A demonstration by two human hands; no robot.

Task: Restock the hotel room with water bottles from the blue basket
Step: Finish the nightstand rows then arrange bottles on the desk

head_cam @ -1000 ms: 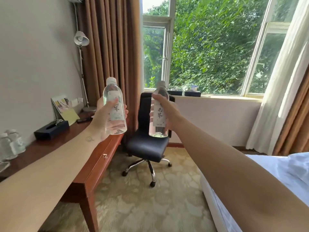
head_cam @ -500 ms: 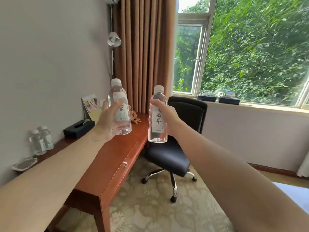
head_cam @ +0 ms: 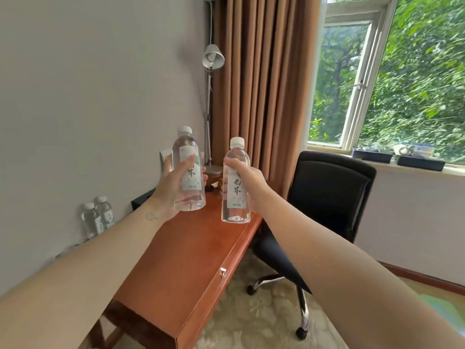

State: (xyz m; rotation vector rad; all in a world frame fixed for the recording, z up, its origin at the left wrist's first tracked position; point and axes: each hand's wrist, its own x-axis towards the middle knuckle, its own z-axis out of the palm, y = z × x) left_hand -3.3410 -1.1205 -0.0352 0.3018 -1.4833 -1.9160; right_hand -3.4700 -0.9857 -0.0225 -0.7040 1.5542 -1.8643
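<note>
My left hand (head_cam: 173, 190) grips a clear water bottle (head_cam: 187, 157) with a white cap and label, held upright above the wooden desk (head_cam: 191, 260). My right hand (head_cam: 249, 185) grips a second clear water bottle (head_cam: 236, 195) of the same kind, upright, a little lower and to the right. Two more water bottles (head_cam: 97, 217) stand on the desk against the wall at the left, partly hidden by my left forearm. The blue basket is not in view.
A black office chair (head_cam: 327, 195) stands at the desk's right side. A silver desk lamp (head_cam: 212, 56) and a black box (head_cam: 142, 201) sit at the desk's far end by brown curtains (head_cam: 261, 84). Dark trays (head_cam: 395, 158) lie on the window sill.
The view has swung left and closer to the desk. Both hands still hold their bottles out in front, now over the desk top.
</note>
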